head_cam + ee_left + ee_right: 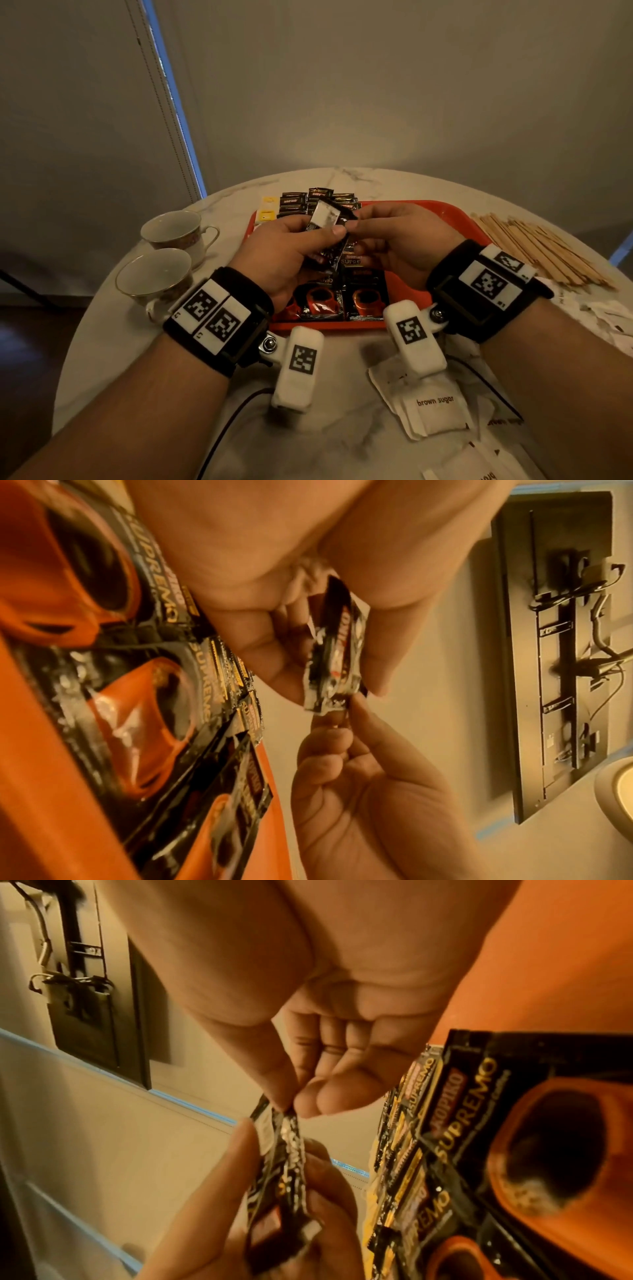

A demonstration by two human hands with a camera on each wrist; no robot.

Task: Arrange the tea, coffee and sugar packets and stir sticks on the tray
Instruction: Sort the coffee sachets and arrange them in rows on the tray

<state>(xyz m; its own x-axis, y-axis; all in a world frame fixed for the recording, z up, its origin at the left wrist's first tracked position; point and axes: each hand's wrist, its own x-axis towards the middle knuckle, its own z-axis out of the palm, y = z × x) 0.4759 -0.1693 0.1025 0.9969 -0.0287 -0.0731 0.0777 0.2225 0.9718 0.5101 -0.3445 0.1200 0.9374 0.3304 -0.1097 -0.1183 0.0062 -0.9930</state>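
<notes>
both forearms reaching forward, left hand (291, 253) and right hand (400, 246) raised together, fingers curled, pinching

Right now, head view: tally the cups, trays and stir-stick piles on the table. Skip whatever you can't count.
teacups: 2
red tray: 1
stir sticks pile: 1
Total: 4
Not counted: coffee packets, because they overlap too much to tell.

Both hands (342, 656) pinch a black coffee packet (337, 653) beside the orange tray (31, 777)
</notes>
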